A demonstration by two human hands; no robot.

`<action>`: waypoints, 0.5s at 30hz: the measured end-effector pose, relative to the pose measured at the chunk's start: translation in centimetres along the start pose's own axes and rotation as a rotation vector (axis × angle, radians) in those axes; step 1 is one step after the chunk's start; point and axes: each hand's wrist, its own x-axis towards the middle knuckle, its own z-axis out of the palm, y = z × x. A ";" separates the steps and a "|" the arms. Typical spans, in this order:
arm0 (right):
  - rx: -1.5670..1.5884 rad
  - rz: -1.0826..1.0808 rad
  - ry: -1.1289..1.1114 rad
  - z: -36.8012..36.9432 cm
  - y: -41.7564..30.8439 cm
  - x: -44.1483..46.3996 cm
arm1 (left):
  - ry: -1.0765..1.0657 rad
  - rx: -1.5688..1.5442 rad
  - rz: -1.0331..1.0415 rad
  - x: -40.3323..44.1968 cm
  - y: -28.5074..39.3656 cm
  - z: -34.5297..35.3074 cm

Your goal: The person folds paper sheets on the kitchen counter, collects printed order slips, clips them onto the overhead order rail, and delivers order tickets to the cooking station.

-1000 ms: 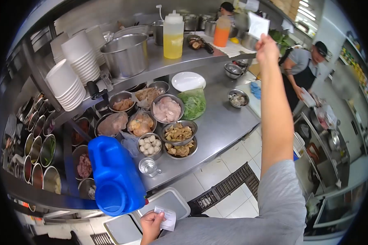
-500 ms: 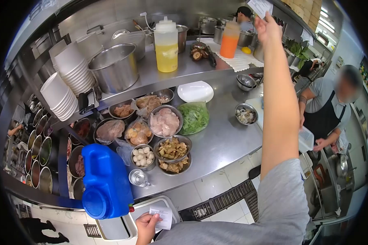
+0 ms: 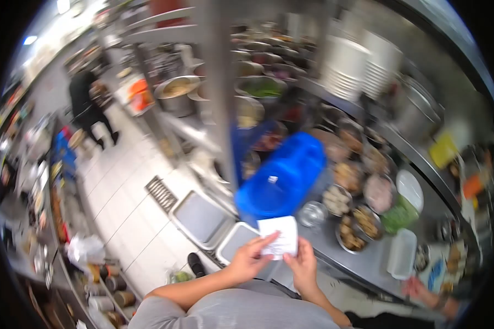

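A white printed paper slip [image 3: 280,233] is in front of my chest, held between both hands. My left hand [image 3: 248,260] is closed on its left edge, with a finger lying across the print. On the lower right corner, my right hand [image 3: 303,267] pinches it. The print is too blurred to read, and I cannot tell whether a second slip lies behind. Just beyond the slip stands a large blue plastic jug [image 3: 282,178]. To the jug's right are a clear cup [image 3: 313,214] and a metal bowl of white balls [image 3: 336,200].
Several food bowls [image 3: 380,193] crowd the steel counter at right. Near a co-worker's hand [image 3: 417,288] is a white plastic container [image 3: 402,253]. Grey-lidded tubs [image 3: 203,216] sit low at the left. A metal post [image 3: 219,88] rises beyond, and a person [image 3: 88,104] stands in the aisle.
My right hand has come down from the raised shelf to join my left at the slip. The view has swung left, showing the aisle. A white container now sits on the counter.
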 end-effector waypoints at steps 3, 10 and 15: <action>0.032 0.360 -0.235 3.9 3.6 -1.9 | 0.006 0.038 -0.040 -2.0 -0.7 -5.8; -0.171 0.301 -0.629 22.8 10.2 -1.7 | 0.414 -0.288 -0.022 -8.6 -2.8 -25.1; -0.114 0.418 -0.832 38.6 14.5 -0.9 | 0.724 -0.432 -0.001 -14.7 -3.8 -36.7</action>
